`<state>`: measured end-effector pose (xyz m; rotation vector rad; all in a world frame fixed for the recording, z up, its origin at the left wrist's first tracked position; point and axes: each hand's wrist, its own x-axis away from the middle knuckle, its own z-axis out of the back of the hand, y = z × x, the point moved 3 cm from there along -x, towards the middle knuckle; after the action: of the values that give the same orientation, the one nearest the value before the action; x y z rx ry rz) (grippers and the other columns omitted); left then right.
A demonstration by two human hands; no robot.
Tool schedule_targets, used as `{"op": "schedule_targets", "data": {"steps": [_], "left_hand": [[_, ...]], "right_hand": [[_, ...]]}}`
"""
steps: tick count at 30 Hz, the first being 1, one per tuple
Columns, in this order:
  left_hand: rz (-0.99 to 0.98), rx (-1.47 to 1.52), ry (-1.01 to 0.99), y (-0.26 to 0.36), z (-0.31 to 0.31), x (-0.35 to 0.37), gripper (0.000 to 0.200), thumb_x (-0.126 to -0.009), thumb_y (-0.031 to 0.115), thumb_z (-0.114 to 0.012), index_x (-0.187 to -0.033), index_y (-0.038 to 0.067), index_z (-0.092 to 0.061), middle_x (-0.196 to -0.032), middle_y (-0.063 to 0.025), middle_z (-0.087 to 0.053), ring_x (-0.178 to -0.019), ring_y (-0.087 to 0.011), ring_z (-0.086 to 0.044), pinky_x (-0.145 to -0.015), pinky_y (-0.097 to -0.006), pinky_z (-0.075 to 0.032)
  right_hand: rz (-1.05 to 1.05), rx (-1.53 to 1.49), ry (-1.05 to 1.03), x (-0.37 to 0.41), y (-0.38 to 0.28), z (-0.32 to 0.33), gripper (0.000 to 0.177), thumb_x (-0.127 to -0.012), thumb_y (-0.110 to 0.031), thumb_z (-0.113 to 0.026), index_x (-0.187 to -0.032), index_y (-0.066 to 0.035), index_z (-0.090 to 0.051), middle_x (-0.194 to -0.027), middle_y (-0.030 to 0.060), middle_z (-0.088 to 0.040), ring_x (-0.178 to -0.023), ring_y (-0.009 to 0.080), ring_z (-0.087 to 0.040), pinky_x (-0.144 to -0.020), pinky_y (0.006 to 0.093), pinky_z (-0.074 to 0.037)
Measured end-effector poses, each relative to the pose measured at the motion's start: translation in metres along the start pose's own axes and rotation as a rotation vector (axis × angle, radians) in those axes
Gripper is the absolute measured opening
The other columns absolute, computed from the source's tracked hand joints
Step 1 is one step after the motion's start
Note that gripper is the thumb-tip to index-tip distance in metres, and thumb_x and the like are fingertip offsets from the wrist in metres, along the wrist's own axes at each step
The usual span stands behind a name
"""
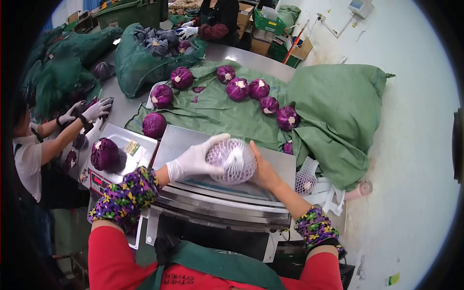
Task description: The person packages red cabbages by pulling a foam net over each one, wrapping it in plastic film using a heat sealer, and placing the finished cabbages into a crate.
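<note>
Between my two hands is a red cabbage in a white foam net, held above a flat metal work surface. My left hand, in a white glove, grips its left side. Bare-skinned, my right hand presses against the right side, its fingers partly hidden behind the cabbage. To the left, an unwrapped red cabbage sits on a metal scale tray, next to a small label. Another netted cabbage lies to the right of the metal surface.
Several red cabbages rest on a green cloth beyond the metal surface. A full green sack stands at right, and a net bag of cabbages at the back. Gloved hands of a co-worker handle a cabbage at left; another person stands behind.
</note>
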<state>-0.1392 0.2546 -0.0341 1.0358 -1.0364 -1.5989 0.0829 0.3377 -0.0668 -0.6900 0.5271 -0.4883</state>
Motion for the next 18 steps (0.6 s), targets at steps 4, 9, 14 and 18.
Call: {"op": "schedule_targets", "data": {"steps": [4,9,14,18], "left_hand": [[0.369,0.362,-0.030,0.007,-0.006,0.004,0.076,-0.079,0.037,-0.071,-0.137,0.007,-0.034,-0.127,-0.0122,-0.049,-0.114,-0.0186,-0.050,-0.095,-0.0334,-0.044],[0.893,1.028,-0.406,0.057,-0.070,0.088,0.073,-0.088,0.063,-0.042,-0.138,0.011,-0.034,-0.132,-0.0114,-0.049,-0.114,-0.0223,-0.053,-0.095,-0.0401,-0.046],[0.982,0.969,-0.330,0.056,-0.109,0.159,0.072,-0.089,0.064,-0.035,-0.140,0.012,-0.032,-0.137,-0.0125,-0.044,-0.122,-0.0239,-0.047,-0.101,-0.0417,-0.040],[0.885,1.251,-0.361,0.012,-0.147,0.201,0.069,-0.092,0.059,-0.033,-0.143,0.012,-0.026,-0.145,-0.0128,-0.031,-0.131,-0.0258,-0.035,-0.108,-0.0414,-0.031]], "right_hand": [[-0.165,0.148,-0.212,0.005,-0.038,0.017,0.095,-0.055,-0.025,-0.080,-0.135,-0.002,-0.034,-0.124,0.0205,-0.053,-0.109,0.0358,-0.054,-0.097,0.0375,-0.043],[-0.485,-0.174,-0.486,0.100,-0.092,0.009,0.089,-0.064,-0.045,-0.072,-0.131,0.002,-0.038,-0.123,0.0210,-0.053,-0.112,0.0329,-0.053,-0.099,0.0361,-0.038],[-0.688,-0.492,-0.526,0.199,-0.106,-0.033,0.070,-0.080,-0.053,-0.057,-0.120,0.004,-0.050,-0.114,0.0172,-0.057,-0.106,0.0214,-0.052,-0.092,0.0341,-0.040],[-0.685,-0.538,-0.471,0.239,-0.100,-0.062,0.052,-0.090,-0.031,-0.052,-0.127,0.004,-0.046,-0.124,0.0134,-0.054,-0.114,0.0182,-0.047,-0.101,0.0319,-0.035]]}}
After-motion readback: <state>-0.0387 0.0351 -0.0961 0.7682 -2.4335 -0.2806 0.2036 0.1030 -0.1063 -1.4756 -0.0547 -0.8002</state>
